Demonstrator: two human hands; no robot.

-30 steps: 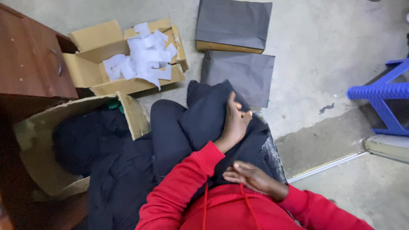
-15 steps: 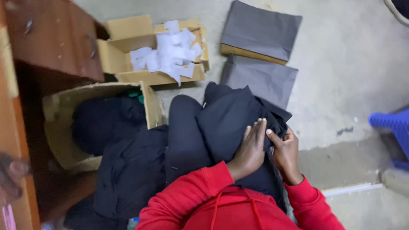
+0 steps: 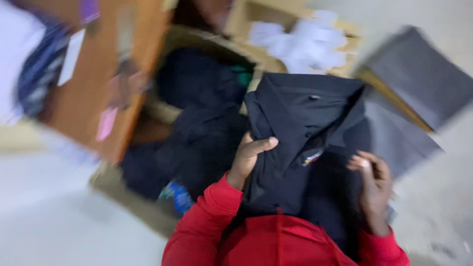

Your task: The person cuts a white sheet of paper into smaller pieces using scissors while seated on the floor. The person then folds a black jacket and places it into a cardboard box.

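The left hand (image 3: 249, 157) grips the black shirt (image 3: 300, 133) at its edge, thumb over the cloth, fingers (image 3: 263, 144) curled behind it. The right hand (image 3: 372, 189) rests loosely open on dark cloth just right of the shirt, clasping nothing. Above the fingers a box (image 3: 276, 22) holds white papers (image 3: 303, 44); left of them lie dark clothes (image 3: 197, 123).
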